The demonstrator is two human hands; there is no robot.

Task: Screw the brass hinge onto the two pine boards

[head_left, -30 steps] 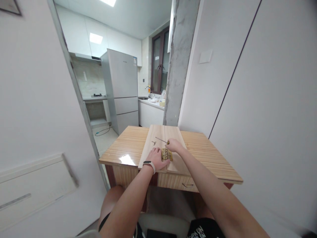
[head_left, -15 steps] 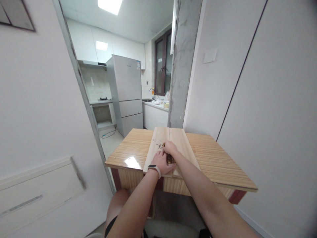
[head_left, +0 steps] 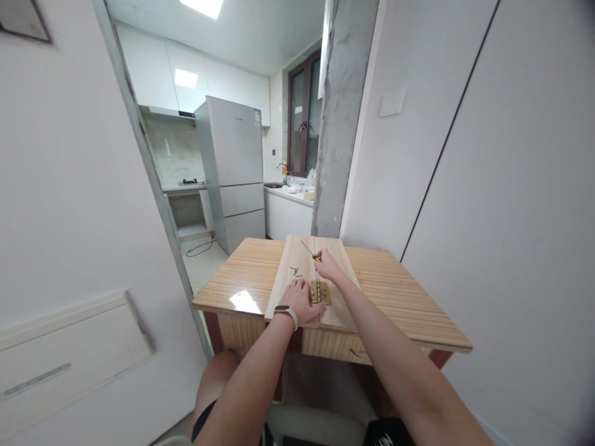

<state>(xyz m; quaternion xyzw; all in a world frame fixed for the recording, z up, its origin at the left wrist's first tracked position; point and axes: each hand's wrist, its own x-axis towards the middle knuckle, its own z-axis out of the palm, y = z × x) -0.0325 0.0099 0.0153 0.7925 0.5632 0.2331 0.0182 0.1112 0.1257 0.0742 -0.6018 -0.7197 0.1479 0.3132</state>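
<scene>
Two pale wooden boards [head_left: 341, 300] lie side by side on a wooden table [head_left: 400, 297]. A brass hinge [head_left: 320, 292] sits across their seam. My left hand [head_left: 301, 300], with a watch on the wrist, rests flat on the left board and touches the hinge's left side. My right hand [head_left: 329, 266] is closed on a small screwdriver [head_left: 310, 252] with a thin shaft that points up and away, just beyond the hinge. A few loose screws [head_left: 294, 271] lie on the left board.
A white wall stands close on the right and a grey concrete pillar [head_left: 341, 118] rises behind the table. Through the doorway at left is a kitchen with a grey fridge [head_left: 232, 167] and a counter with a sink. My knees show below the table's edge.
My right hand moved away from the screws at left, over the seam and slightly farther back, uncovering the hinge. My left hand stayed by the hinge. The camera shifted a little.
</scene>
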